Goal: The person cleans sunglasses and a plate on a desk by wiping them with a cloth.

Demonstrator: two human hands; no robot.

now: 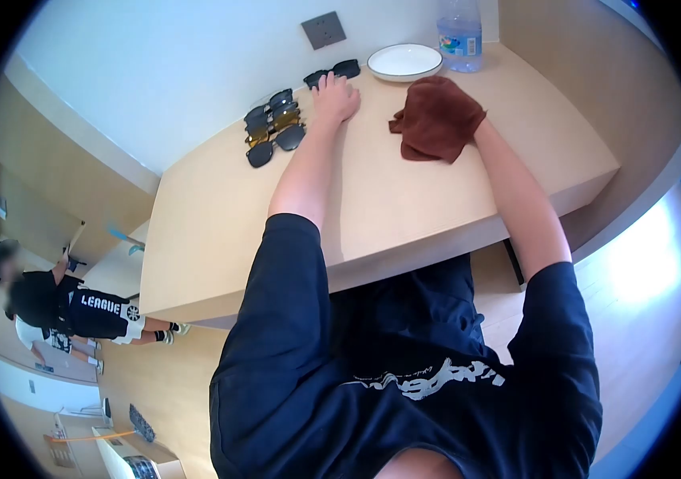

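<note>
A white, dark-rimmed plate is set beside a blue-labelled bottle on the table. A grey socket panel is mounted on the white wall. Dark shorts lettered "LEAGUE" are worn by a person at far left.

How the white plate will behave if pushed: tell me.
The white plate is probably stiff, given its even, formed rim. Wide and shallow, it would likely slide along the table rather than tip. Its smooth-looking surface may feel slippery.
</note>
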